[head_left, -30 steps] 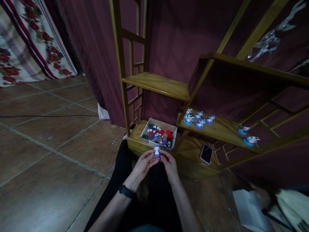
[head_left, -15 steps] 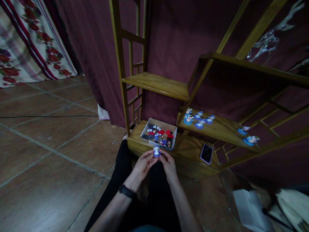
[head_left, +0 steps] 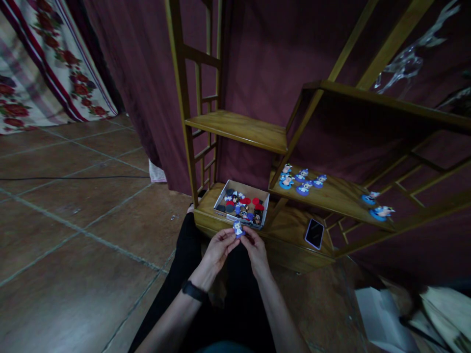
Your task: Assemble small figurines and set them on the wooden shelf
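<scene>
A small purple-and-white figurine (head_left: 238, 228) on a purple round base is pinched between both hands, just in front of the box. My left hand (head_left: 220, 249), below a black wristband, grips the base from the left. My right hand (head_left: 256, 251) has its fingers closed on the base's right side. Right behind them sits an open cardboard box (head_left: 264, 200) holding loose figurine parts and red, black and purple discs. Several finished-looking figurines (head_left: 303, 188) with purple or blue bases stand on the shelf (head_left: 334, 197) to the right.
Two blue-based figurines (head_left: 382, 213) are at the shelf's right end. A phone (head_left: 314, 233) lies on the lower board. Wooden uprights (head_left: 180, 98) and an upper shelf (head_left: 239, 128) frame the space. A white box (head_left: 382, 318) is on the floor at right.
The figurine has tilted to the left and turned a little in my fingers. Both hands stay in nearly the same place.
</scene>
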